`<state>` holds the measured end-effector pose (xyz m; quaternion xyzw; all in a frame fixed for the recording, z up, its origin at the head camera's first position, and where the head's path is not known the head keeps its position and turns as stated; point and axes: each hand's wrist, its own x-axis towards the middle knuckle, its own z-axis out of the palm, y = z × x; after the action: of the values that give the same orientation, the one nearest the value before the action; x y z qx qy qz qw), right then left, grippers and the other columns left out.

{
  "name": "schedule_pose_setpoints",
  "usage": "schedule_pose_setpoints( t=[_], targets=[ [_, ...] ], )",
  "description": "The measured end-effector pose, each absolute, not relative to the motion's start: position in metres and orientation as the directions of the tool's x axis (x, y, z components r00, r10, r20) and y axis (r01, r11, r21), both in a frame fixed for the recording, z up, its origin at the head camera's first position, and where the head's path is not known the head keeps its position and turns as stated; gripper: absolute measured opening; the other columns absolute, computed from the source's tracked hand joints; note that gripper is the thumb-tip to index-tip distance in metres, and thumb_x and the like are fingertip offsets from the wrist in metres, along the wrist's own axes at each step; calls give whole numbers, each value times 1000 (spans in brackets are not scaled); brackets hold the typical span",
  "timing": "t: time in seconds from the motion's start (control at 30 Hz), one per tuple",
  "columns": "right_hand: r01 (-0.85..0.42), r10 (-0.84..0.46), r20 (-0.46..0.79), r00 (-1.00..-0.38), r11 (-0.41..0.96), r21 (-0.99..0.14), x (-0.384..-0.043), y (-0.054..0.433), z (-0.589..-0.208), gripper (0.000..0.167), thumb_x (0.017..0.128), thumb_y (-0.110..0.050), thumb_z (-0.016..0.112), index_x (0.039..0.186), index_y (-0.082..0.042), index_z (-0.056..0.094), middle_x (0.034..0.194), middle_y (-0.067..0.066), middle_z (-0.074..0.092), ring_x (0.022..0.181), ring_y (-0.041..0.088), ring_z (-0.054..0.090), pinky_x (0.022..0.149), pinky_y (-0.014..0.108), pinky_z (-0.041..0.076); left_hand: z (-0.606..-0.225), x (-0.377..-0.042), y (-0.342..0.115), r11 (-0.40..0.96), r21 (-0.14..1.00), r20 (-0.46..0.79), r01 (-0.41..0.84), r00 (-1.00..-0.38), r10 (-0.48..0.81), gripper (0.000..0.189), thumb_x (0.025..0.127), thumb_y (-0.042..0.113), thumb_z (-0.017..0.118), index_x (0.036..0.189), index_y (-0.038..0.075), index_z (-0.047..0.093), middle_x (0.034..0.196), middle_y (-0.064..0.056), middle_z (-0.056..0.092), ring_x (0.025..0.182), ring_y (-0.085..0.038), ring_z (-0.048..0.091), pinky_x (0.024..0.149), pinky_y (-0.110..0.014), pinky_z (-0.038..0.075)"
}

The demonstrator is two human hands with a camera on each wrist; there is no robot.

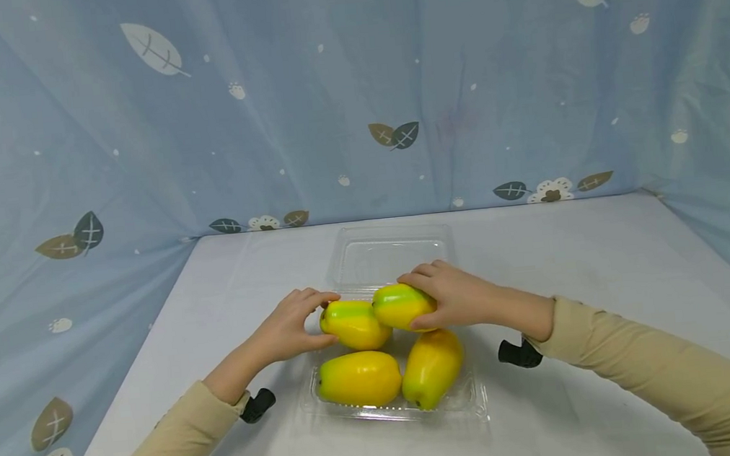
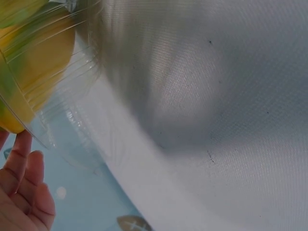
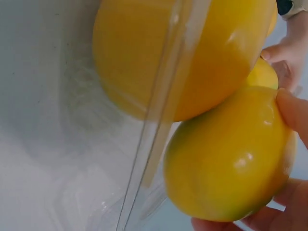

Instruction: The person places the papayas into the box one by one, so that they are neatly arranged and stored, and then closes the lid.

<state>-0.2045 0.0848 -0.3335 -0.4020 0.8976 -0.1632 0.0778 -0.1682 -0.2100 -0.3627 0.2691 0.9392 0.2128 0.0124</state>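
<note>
Several yellow-green papayas are grouped at a clear plastic clamshell box [image 1: 394, 415]. My left hand [image 1: 292, 326] grips the rear left papaya [image 1: 355, 326] between thumb and fingers, from its left end. Around the rear right papaya [image 1: 401, 307], my right hand [image 1: 456, 295] has its thumb in front and fingers behind; this fruit [image 3: 231, 159] overlaps the left one in the head view. Two more papayas lie in the front of the box: one sideways [image 1: 360, 379], one slanted [image 1: 434, 368]. Through the box wall, yellow fruit [image 2: 48, 53] shows in the left wrist view.
The clear lid [image 1: 389, 244] lies opened flat behind the box. All of it rests on a white-covered table [image 1: 576, 253]. A blue curtain [image 1: 328, 101] with leaf prints hangs behind and along the sides. Black wrist mounts [image 1: 521, 353] hang below both sleeves.
</note>
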Motion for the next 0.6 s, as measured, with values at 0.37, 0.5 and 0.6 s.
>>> schedule_pose_setpoints(
  t=[0.37,0.5,0.6],
  targets=[
    [-658,-720,-44,-692,655,-370,-200,79,-330,66,80,-42,66,131,-4,46,124,15,52,104,28,46,84,39,43,-364,-167,-210,766,402,96,501,-855,509,56,76,28,73,125,9,53,105,-2,57,96,-21,48,84,-42,40],
    [-640,-714,-48,-699,654,-404,-201,79,-328,70,80,-42,66,134,-3,42,132,15,46,114,31,44,92,44,41,-363,-167,-210,763,405,93,503,-853,513,56,76,28,73,125,8,53,104,-2,57,96,-22,49,84,-42,40],
    [-669,-728,20,-685,619,-411,-198,82,-323,70,80,-40,68,134,-4,43,136,14,43,121,31,40,98,47,38,-362,-167,-211,763,407,89,502,-853,514,56,77,28,73,125,7,53,104,-2,57,96,-23,48,84,-42,39]
  ],
)
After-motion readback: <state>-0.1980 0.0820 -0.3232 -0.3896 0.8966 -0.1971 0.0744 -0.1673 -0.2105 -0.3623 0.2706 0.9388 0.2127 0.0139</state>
